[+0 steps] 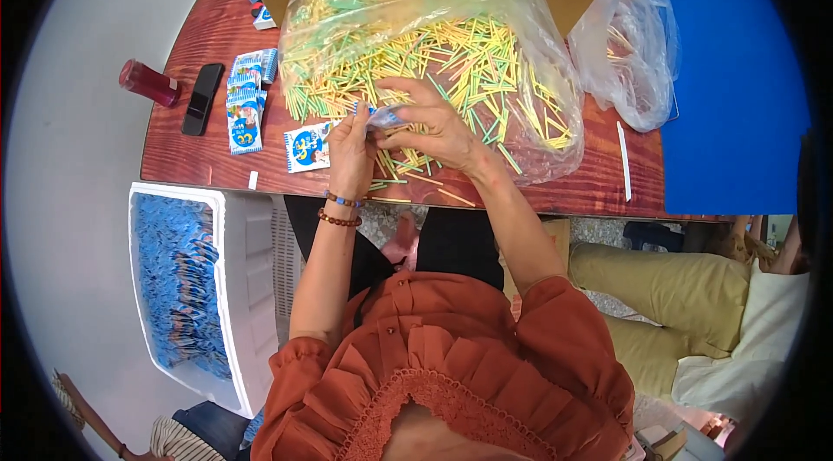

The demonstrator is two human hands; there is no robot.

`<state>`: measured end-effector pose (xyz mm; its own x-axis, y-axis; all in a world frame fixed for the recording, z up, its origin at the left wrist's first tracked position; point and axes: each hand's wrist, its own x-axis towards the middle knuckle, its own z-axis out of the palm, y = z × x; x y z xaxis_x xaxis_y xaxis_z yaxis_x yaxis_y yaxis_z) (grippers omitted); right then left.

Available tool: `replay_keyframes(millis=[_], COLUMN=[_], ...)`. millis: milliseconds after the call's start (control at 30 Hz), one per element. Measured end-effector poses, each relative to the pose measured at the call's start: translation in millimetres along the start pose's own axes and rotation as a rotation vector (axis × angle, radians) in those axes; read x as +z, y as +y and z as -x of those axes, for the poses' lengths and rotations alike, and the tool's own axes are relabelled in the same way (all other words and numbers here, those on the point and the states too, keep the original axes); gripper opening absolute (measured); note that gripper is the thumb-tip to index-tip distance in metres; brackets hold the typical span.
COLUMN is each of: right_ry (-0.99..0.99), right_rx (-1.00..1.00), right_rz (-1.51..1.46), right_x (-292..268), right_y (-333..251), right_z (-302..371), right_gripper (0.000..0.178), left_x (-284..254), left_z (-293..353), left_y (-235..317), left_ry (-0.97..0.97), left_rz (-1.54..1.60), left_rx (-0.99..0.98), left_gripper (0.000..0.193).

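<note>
My left hand [350, 153] pinches a small blue-and-white packet [382, 120] just above the table's near edge. From the other side, my right hand [438, 133] has its fingers closed at the same packet, index finger raised a little. Whatever is inside the packet is hidden by my fingers. Right behind my hands, a large clear plastic bag [555, 105] lies with its mouth toward me. Thin yellow, green and orange sticks [477, 62] spill from it, some lying loose beneath my hands. Beside my left hand lies another flat blue-and-white packet [304, 148].
More packets [245, 122] lie in an overlapping row at left, near a black phone [202, 99] and a red bottle [149, 83]. A white foam box [230, 305] filled with blue packets stands below left. At right are a white strip [624, 161] and another person's legs [668, 287].
</note>
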<state>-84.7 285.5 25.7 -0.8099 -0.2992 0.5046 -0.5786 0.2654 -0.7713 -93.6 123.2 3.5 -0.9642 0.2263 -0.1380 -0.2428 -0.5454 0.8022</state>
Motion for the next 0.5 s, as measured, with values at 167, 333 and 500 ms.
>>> replay_keyframes(millis=[167,333,500], right_ry=[-0.077,-0.048,0.023], right_rx=[-0.054,-0.148,-0.154], right_rz=[0.235,0.329,0.237], right_x=[4.7,11.0,8.6], right_y=[4.3,5.6,5.3], right_z=[-1.3,-0.4,0.1], right_gripper=[0.023,0.03,0.012], left_x=[-2.7,-14.5,-19.8], left_z=[6.1,7.4,2.5], left_y=[9.1,12.5,2.4], left_ry=[-0.046,0.026,0.045], left_rz=[0.061,0.089,-0.011], left_rx=[-0.053,-0.136,-0.036], left_gripper=[0.029,0.026,0.028])
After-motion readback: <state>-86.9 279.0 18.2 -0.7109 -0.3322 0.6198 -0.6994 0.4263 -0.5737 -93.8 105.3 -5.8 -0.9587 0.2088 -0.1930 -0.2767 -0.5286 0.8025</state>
